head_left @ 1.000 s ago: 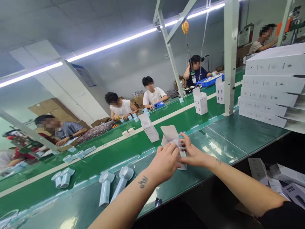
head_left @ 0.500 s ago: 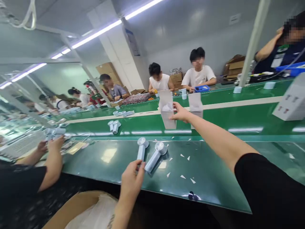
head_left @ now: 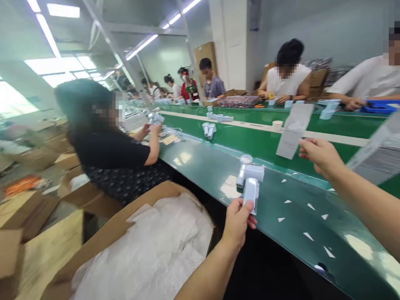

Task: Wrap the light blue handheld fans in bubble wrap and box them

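My left hand (head_left: 239,218) is closed around the handle of a light-blue handheld device (head_left: 251,191), lifted over the front edge of the green table (head_left: 203,166). A second light-blue device (head_left: 242,175) lies just behind it. My right hand (head_left: 320,154) is stretched out at the right, fingers pinched beside a white open box (head_left: 293,133) that stands on the green belt. Its fingertips are at the box's right side; whether they touch it I cannot tell. Another white box (head_left: 379,146) stands at the right edge, partly behind my right forearm.
A large carton (head_left: 125,233) of white plastic bags stands low at the left. A person in black (head_left: 109,141) sits beyond it. More light-blue devices (head_left: 209,130) lie on the belt. White scraps (head_left: 308,236) dot the table. People work across.
The view has swung left and down, showing the carton and the seated person. My left hand has raised a device off the table. My right hand has come away from inside the box's opening.
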`<state>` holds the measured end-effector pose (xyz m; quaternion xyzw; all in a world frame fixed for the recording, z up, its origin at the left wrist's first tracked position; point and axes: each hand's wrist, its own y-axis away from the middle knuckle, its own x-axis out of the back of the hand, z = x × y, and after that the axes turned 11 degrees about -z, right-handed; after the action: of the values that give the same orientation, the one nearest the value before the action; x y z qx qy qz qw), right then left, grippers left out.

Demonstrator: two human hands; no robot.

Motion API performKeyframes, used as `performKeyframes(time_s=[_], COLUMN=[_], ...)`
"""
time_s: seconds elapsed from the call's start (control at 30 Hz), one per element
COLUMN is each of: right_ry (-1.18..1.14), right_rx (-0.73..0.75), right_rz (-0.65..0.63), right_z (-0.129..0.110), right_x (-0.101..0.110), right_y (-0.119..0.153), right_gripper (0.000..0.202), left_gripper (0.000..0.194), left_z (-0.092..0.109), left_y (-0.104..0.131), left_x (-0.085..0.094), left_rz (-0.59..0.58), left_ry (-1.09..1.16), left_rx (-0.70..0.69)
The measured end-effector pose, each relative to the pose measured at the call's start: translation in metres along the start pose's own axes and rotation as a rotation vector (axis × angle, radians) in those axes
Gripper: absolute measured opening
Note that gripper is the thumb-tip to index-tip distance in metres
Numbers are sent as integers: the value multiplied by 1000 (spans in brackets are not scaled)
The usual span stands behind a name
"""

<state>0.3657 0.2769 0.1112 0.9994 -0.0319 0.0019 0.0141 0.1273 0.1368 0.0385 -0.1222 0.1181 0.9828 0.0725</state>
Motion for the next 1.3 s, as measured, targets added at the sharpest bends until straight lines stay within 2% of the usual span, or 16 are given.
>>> performKeyframes(time_s=[0.03, 0.1, 0.13, 0.2, 0.27, 0.33, 0.37, 0.43, 0.53, 0.6, 0.67, 0.8, 0.93, 1.07, 1.2, 1.3], right_ry=[-14, -210, -271, -371, -425, -479, -508, -560, -645, -719, -769, -723, -655, -657, -716, -753], right_rx=[-99, -407, -439, -444, -473, -597, -658, -748, -856, -956, -1028, -1094, -1116, -1113, -1058, -1035], right_rz=[-78, -442, -526, -567, -490, -403, -358, -286, -287, -337, -389, -432, -420, -476, -625, -694], right_z=[4, 14, 19, 26, 29, 31, 32, 37, 51, 65, 78, 95, 98, 100, 100, 97], right_x=[-14, -47, -64, -96, -119, -132, -136, -142, -153, -162, -173, -192, -201, -204, -214, -220], right_y=[22, 66, 86, 117, 135, 148, 155, 170, 195, 208, 217, 224, 224, 218, 211, 207], right_gripper=[26, 33, 33, 29, 25, 24, 23, 21, 22, 26, 27, 20, 21, 22, 25, 28], left_gripper=[37, 41, 44, 49, 48, 44, 43, 36, 34, 37, 36, 25, 15, 31, 43, 41], left_z=[-1, -4, -6, -11, -12, -6, -3, 2, -9, -30, -52, -81, -83, -70, -42, -19], left_y=[9, 26, 33, 43, 50, 52, 54, 59, 75, 85, 89, 75, 60, 69, 100, 126], left_x=[-2, -5, -6, 3, 32, 86, 121, 198, 297, 338, 358, 365, 352, 318, 279, 277], left_rz=[4, 14, 13, -74, -200, -172, 18, 242, 391, 429, 425, 360, 339, 360, 276, 195], left_ry=[88, 163, 167, 125, -47, -381, -645, -803, -962, -1048, -1109, -1109, -930, -680, -382, -149], left_rx=[-25, -52, -59, -54, -2, 104, 198, 275, 432, 518, 545, 428, 288, 151, 14, 46])
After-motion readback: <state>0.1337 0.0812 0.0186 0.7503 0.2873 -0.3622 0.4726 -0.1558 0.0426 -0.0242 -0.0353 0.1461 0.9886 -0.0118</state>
